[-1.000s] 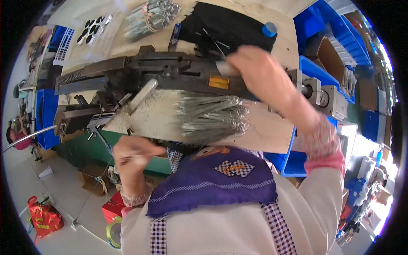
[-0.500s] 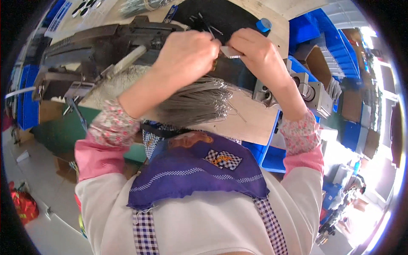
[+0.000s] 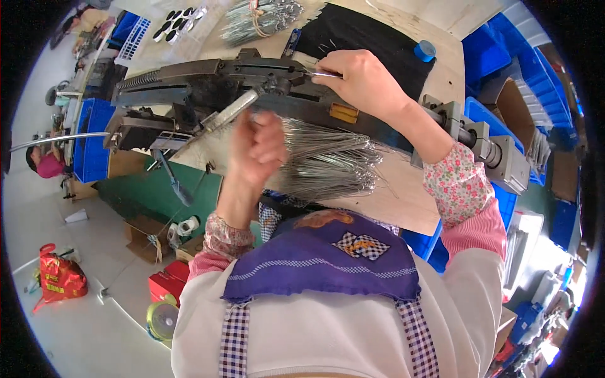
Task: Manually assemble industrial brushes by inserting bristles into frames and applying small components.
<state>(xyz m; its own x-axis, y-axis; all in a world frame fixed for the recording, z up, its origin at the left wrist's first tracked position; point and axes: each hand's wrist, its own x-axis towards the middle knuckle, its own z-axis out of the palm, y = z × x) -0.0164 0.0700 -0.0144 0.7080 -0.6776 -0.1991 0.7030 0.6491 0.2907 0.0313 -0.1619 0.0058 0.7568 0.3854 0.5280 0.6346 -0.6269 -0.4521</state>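
My right hand (image 3: 365, 79) pinches a thin, shiny metal strip (image 3: 328, 75) with its left end at the head of a dark metal bench machine (image 3: 208, 79). What the strip's tip touches there is too small to make out. Below the machine's lever with its pale wrapped handle (image 3: 234, 110), my left hand (image 3: 263, 146) is raised with its fingers curled, slightly blurred, and apparently nothing in them. Beside that hand a thick bundle of thin metal wires (image 3: 334, 160) lies on the wooden bench top (image 3: 403, 195).
Behind the machine are a tied wire bundle (image 3: 261, 22), a clear tray of black discs (image 3: 176, 25), a black mat (image 3: 353, 31) and a round blue container (image 3: 425, 50). A yellow block (image 3: 343, 112) sits on the machine bed. Blue bins (image 3: 498, 50) stand at the right.
My left hand has come away from my right hand, moving down and left toward the lever. My right hand has brought the metal strip to the machine head. The view has shifted.
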